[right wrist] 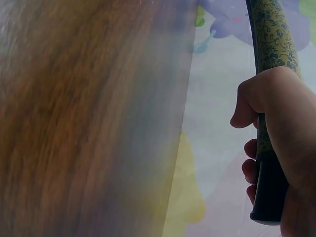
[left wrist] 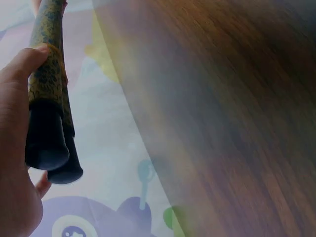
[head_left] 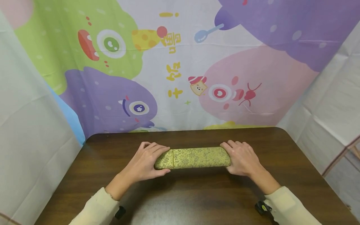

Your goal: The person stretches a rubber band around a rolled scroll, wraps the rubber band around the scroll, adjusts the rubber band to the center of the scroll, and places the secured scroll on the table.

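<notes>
Both hands hold a long yellow-green, flower-patterned object with rounded ends (head_left: 199,157) level over the table. A thin line crosses it near its left end. In the left wrist view it appears as two tube-like parts side by side, with black ends (left wrist: 48,140). My left hand (head_left: 146,159) grips the left end, thumb along the near side and fingers over the far edge. My right hand (head_left: 243,157) grips the other end; in the right wrist view its thumb and fingertips curl round the patterned body (right wrist: 274,37). The exact kind of object cannot be told.
A dark brown wooden table (head_left: 191,200) with rounded far corners lies beneath. Behind it hangs a curtain (head_left: 180,115) printed with cartoon monsters. Pale cloth (head_left: 28,131) hangs at both sides. Each wrist wears a small black device (head_left: 262,207) below its pale sleeve.
</notes>
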The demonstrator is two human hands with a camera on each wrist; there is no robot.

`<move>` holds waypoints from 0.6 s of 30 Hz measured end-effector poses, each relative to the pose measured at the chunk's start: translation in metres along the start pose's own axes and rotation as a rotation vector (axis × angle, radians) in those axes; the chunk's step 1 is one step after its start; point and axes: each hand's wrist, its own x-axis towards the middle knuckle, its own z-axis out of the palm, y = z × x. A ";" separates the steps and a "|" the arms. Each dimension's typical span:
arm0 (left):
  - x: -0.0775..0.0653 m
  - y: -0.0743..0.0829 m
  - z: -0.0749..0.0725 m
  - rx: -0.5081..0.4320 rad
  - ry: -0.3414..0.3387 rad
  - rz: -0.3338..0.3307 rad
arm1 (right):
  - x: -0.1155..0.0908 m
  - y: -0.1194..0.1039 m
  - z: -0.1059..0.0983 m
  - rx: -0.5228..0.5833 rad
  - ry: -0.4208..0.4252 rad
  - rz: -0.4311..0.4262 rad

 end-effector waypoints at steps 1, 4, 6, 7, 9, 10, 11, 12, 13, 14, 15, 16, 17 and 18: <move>0.001 0.001 0.000 -0.002 -0.001 0.000 | 0.000 0.001 0.001 0.003 0.002 -0.004; 0.003 0.003 0.002 -0.012 -0.010 0.006 | 0.001 0.002 0.002 0.011 0.005 -0.018; 0.004 0.005 0.002 -0.014 -0.012 0.010 | 0.001 0.002 0.003 0.014 0.000 -0.019; 0.005 0.006 0.003 -0.012 -0.010 0.011 | 0.000 0.002 0.003 0.014 -0.002 -0.018; 0.006 0.007 0.003 -0.009 -0.002 0.011 | 0.000 0.001 0.003 0.016 -0.002 -0.015; 0.006 0.007 0.003 -0.007 0.002 0.011 | -0.001 0.001 0.002 0.016 -0.003 -0.012; 0.007 0.008 0.003 -0.005 0.008 0.012 | -0.001 0.001 0.002 0.016 -0.003 -0.010; 0.008 0.008 0.004 -0.003 0.013 0.014 | -0.001 0.000 0.002 0.016 -0.004 -0.009; 0.008 0.009 0.004 -0.002 0.017 0.016 | -0.001 0.000 0.002 0.015 -0.006 -0.008; 0.009 0.009 0.004 -0.003 0.021 0.018 | -0.001 0.000 0.002 0.014 -0.009 -0.008; 0.009 0.009 0.005 0.000 0.022 0.020 | -0.002 -0.001 0.002 0.014 -0.012 -0.007; 0.009 0.009 0.005 -0.001 0.023 0.023 | -0.002 -0.001 0.002 0.014 -0.016 -0.007; 0.009 0.009 0.005 -0.001 0.023 0.024 | -0.002 -0.002 0.003 0.013 -0.018 -0.008; 0.009 0.009 0.005 -0.001 0.022 0.024 | -0.002 -0.002 0.003 0.011 -0.018 -0.010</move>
